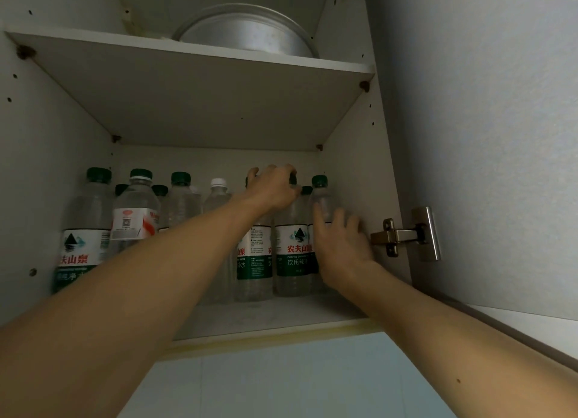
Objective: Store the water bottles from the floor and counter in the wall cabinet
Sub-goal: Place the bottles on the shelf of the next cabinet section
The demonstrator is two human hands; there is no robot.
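Clear plastic green-capped water bottle (289, 255) stood upright near white cabinet's right wall (350, 179); left hand (273, 189) gripped its top, right hand (341, 245) open beside it, touching.

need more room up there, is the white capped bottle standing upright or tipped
Upright: the white capped bottle stands cap up among the others.

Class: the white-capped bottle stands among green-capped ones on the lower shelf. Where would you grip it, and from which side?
Probably pinch the white-capped bottle at its neck, just under the cap, coming from the open front and slightly above. Neighbouring bottles crowd its body on both sides, and only the narrow top stands free.
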